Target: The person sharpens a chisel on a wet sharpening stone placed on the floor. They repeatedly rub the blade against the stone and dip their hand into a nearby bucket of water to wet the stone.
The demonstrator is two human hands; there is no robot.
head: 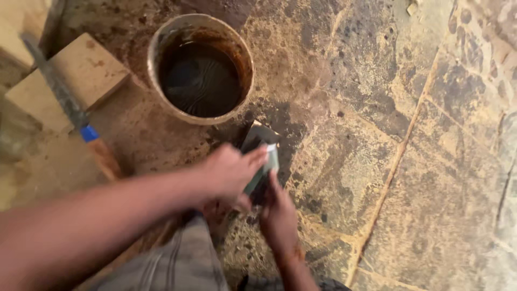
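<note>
My left hand (229, 172) and my right hand (279, 215) meet over a stained stone floor, both gripping a small flat tool (262, 156) with a dark blade and a pale greenish body. The left hand wraps it from the left, fingers curled over its top. From below, the right hand's fingers hold its lower end. The blade's tip points up towards a round bucket (200, 69) full of dark brown liquid.
A pale wooden block (89, 73) lies at the left, with a long dark bar with blue tape and a wooden handle (70, 108) lying across it. Stone slabs (431, 178) with grooved joints spread to the right. Striped cloth (177, 264) covers my knee below.
</note>
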